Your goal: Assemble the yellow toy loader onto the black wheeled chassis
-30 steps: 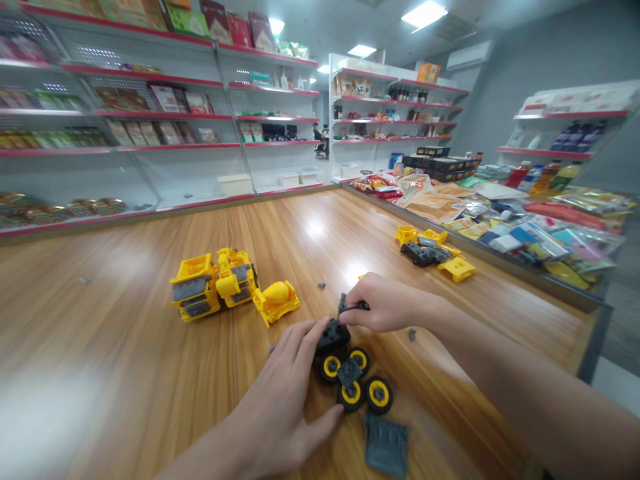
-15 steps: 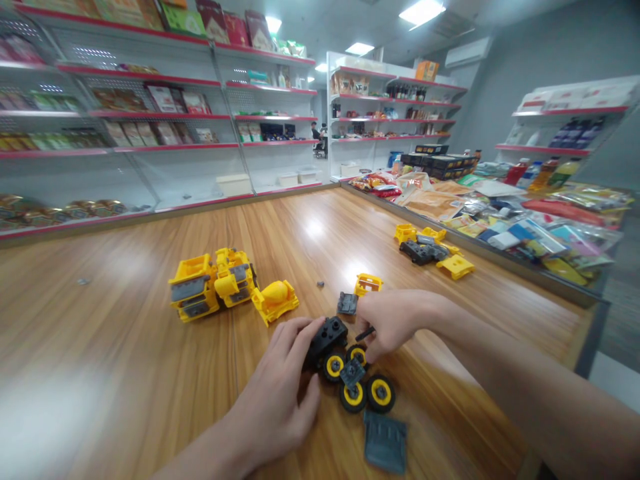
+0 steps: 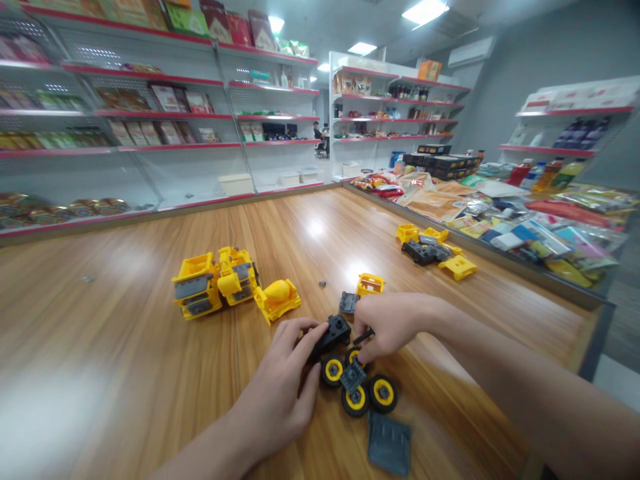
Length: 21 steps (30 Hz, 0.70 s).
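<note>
My left hand (image 3: 287,373) is closed around a black toy truck chassis (image 3: 336,331), its fingers over the near end. Pinched in my right hand (image 3: 387,330) is a thin black rod (image 3: 363,337), close to the chassis; its other end is hidden by the fingers. Just below lie several black toy wheels (image 3: 383,393) with yellow hubs, and a small dark grey square part (image 3: 353,377) rests among them. Nearer me is a dark grey tray-like part (image 3: 389,443). Beyond my right hand are a grey part (image 3: 349,303) and a yellow cab frame (image 3: 370,284).
Left of my hands stand yellow toy trucks (image 3: 197,285) beside a yellow mixer-drum part (image 3: 277,300). More yellow and black toy pieces (image 3: 425,252) lie at the far right of the wooden table (image 3: 280,227). Packaged goods (image 3: 540,233) fill the neighbouring surface; shelves stand behind.
The chassis has tilted and shifted slightly under my left hand. My right hand keeps the black rod in almost the same place.
</note>
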Tool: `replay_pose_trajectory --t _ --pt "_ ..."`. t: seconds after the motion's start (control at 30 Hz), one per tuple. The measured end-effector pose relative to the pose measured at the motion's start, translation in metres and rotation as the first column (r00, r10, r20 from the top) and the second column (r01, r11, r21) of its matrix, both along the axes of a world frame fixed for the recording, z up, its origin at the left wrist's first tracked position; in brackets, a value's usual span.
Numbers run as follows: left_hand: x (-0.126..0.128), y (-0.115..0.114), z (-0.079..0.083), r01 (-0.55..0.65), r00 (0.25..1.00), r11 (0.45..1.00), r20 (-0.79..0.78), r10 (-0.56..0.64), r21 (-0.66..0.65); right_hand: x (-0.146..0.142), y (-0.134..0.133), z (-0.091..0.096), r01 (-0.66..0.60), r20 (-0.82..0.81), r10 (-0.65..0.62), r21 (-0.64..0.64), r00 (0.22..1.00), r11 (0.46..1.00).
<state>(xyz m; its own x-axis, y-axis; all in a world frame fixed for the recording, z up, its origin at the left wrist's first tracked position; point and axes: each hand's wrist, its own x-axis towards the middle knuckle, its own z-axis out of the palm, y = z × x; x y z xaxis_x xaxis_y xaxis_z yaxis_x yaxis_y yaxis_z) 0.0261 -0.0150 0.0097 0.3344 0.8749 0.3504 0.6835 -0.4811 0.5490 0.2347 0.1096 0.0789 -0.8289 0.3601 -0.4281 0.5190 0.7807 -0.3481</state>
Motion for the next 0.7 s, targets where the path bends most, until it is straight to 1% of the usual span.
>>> replay_pose_trajectory --t 0.13,0.43,0.57,0.63,0.7 --pt "-0.001 0.000 -0.002 -0.006 1.000 1.000 0.009 0.006 0.018 -0.002 -0.002 0.001 -0.006 -0.016 0.005 -0.011 1.000 1.000" --pt "0.001 -0.002 0.011 0.016 1.000 1.000 0.000 -0.016 0.013 -0.002 -0.001 -0.001 -0.011 -0.047 0.012 0.022 0.999 1.000" --pt "0.001 -0.005 0.014 0.019 0.999 1.000 -0.048 -0.019 -0.001 -0.002 -0.001 0.000 -0.017 -0.078 0.019 0.023 0.997 1.000" --pt "0.001 -0.006 0.017 0.050 0.996 0.999 -0.076 -0.049 0.005 -0.001 -0.001 0.003 0.005 -0.063 -0.003 0.023 0.998 1.000" --pt "0.000 -0.008 0.020 0.128 0.987 0.992 -0.100 -0.125 0.018 0.001 -0.002 0.008 0.020 -0.025 -0.019 0.005 0.999 1.000"
